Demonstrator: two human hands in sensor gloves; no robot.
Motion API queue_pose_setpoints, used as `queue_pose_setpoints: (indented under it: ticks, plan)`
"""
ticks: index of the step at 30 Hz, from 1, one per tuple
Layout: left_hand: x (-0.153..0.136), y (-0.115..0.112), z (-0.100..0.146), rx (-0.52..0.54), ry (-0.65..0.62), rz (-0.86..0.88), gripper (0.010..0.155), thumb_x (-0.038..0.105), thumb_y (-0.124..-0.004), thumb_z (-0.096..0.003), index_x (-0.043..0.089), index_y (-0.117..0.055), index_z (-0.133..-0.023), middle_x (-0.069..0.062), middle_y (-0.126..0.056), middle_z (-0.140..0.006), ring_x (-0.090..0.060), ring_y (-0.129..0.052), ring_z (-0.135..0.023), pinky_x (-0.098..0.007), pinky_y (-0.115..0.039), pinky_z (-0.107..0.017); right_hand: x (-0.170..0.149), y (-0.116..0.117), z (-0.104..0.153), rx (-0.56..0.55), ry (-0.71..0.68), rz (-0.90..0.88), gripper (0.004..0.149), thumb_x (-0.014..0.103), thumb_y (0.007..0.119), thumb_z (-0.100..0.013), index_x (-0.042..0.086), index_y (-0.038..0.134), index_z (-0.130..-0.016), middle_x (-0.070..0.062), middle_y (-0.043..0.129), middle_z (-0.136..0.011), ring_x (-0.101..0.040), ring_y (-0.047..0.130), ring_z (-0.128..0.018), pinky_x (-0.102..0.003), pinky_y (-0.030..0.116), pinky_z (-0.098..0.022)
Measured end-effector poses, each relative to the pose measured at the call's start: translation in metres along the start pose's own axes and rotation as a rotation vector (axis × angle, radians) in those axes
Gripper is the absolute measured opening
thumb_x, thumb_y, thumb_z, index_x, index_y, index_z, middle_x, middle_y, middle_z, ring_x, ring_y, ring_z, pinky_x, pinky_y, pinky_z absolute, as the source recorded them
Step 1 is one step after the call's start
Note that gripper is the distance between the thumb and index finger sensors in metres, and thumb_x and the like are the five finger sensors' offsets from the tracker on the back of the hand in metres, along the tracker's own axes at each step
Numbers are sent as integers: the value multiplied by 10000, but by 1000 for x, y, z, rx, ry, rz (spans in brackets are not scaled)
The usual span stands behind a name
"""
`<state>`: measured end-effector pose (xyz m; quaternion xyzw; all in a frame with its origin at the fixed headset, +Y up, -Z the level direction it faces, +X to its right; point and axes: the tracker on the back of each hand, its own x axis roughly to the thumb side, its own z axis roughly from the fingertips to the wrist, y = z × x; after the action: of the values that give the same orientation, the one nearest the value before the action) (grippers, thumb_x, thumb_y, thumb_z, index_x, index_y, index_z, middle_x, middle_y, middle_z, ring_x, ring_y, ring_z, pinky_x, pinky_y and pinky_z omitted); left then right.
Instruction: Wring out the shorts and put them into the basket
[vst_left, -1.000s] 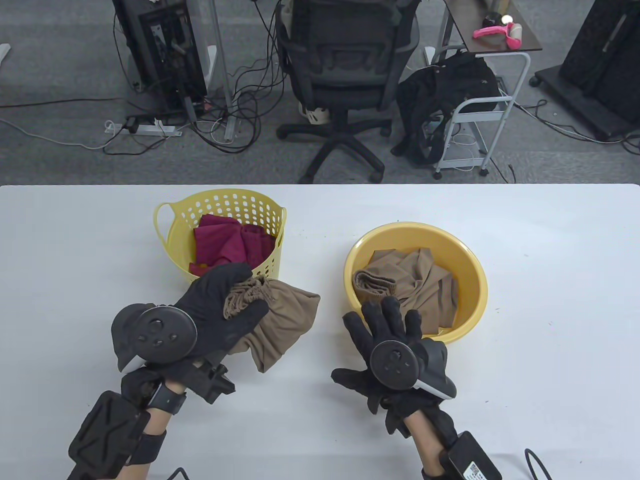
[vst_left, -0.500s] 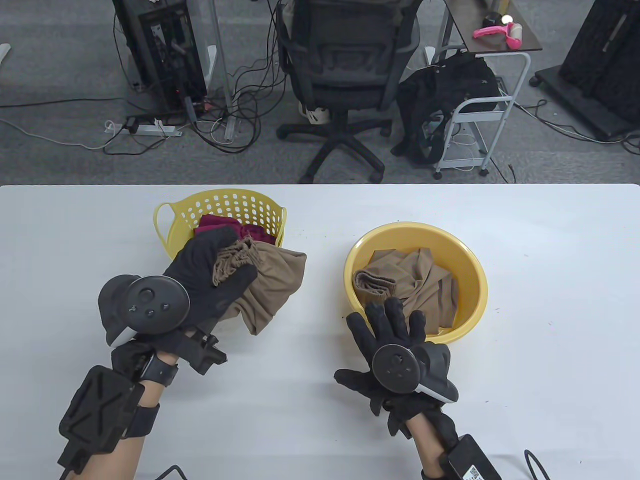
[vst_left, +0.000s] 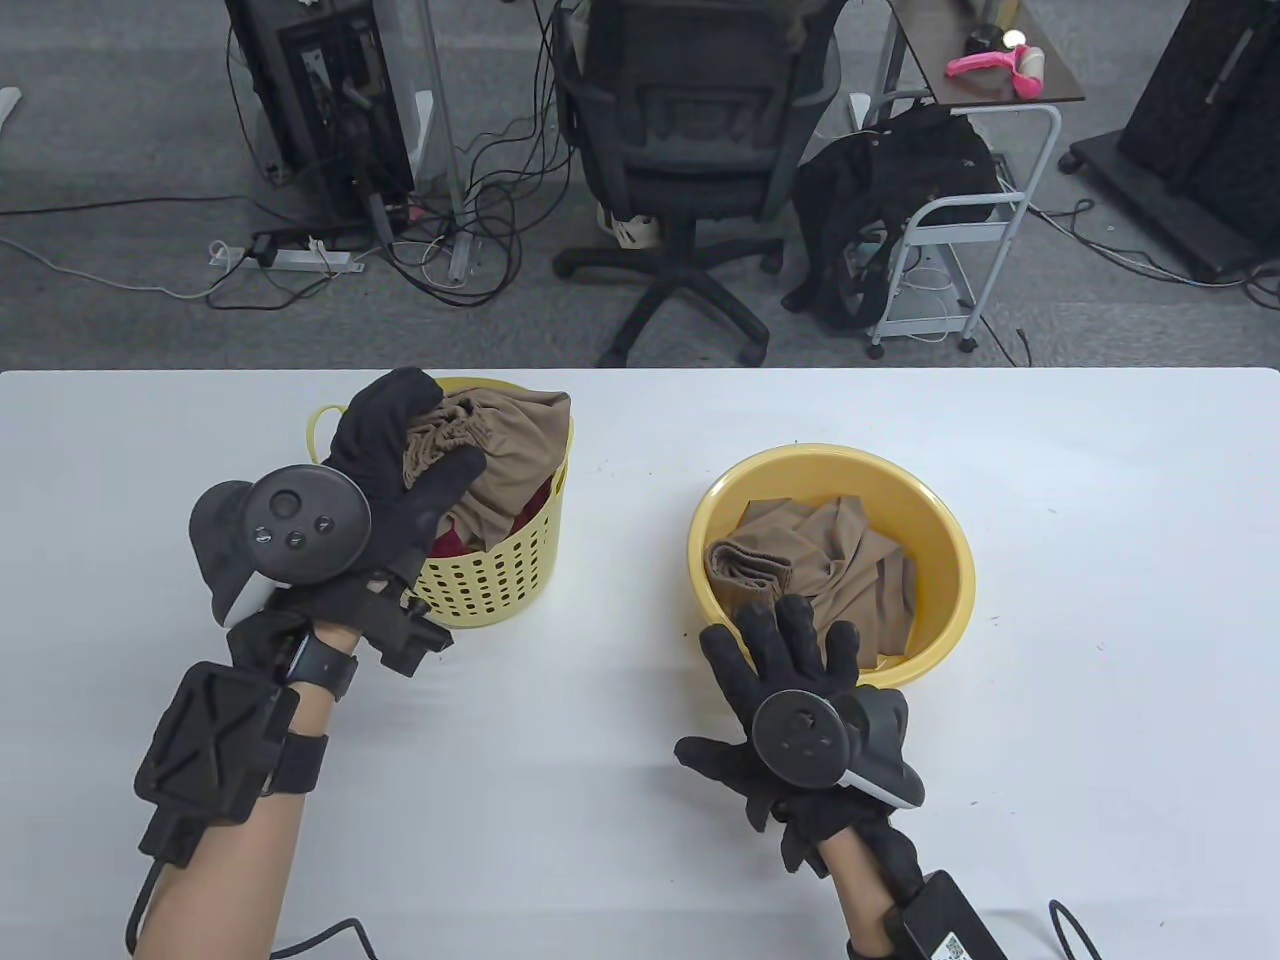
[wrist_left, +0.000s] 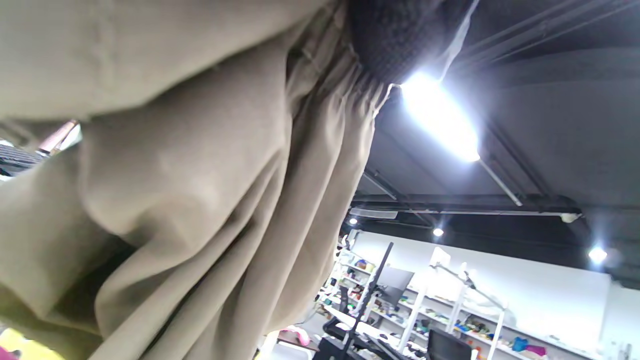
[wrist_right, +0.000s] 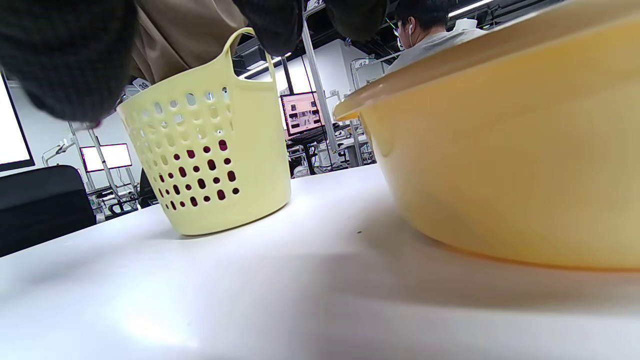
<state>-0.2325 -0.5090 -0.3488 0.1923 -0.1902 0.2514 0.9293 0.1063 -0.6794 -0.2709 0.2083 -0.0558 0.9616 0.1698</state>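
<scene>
Nearest, the right hand (vst_left: 800, 700) rests on the table (vst_left: 1100, 600), fingers spread straight and holding nothing, tips at the near rim of the yellow basin (vst_left: 950, 600), where more tan cloth waits. Farther, the left hand (vst_left: 400, 470) pinches the tan shorts (vst_left: 510, 430) by the waistband over the basket (vst_left: 500, 580); release remains, judging by this.

2 hands (vst_left: 400, 480), 1 basket (vst_left: 500, 575), 1 basin (vst_left: 940, 540), 3 garments (vst_left: 520, 430).

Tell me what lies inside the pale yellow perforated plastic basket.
The pale yellow perforated plastic basket holds dark red cloth, mostly covered by the tan shorts that the left hand grips over it. Anything deeper is hidden.
</scene>
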Motion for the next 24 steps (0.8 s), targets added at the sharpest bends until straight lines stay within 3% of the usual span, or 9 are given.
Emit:
queue_pose_setpoints:
  ticks: [13,24]
  plan:
    - [-29,-46,-14,-173,142,-38,676,455,-838,-536,221,-489,-1065,-158,-641,-1125,-491,-770,-1001,-650,-643,-694,-2,0,1,12,6,-3,963,710,797,-418,144,458,-1119,-277,337,-1135,-578,223,-1018,-803,199,-621]
    - [-41,-77,-18,-344,217,-109,708,490,-828,-535,205,-482,-1083,-204,-609,-1148,-558,-668,-1031,-753,-512,-670,-1,-1,2,6,2,-9,963,709,800,-415,143,463,-1118,-277,340,-1133,-576,231,-1019,-803,207,-623]
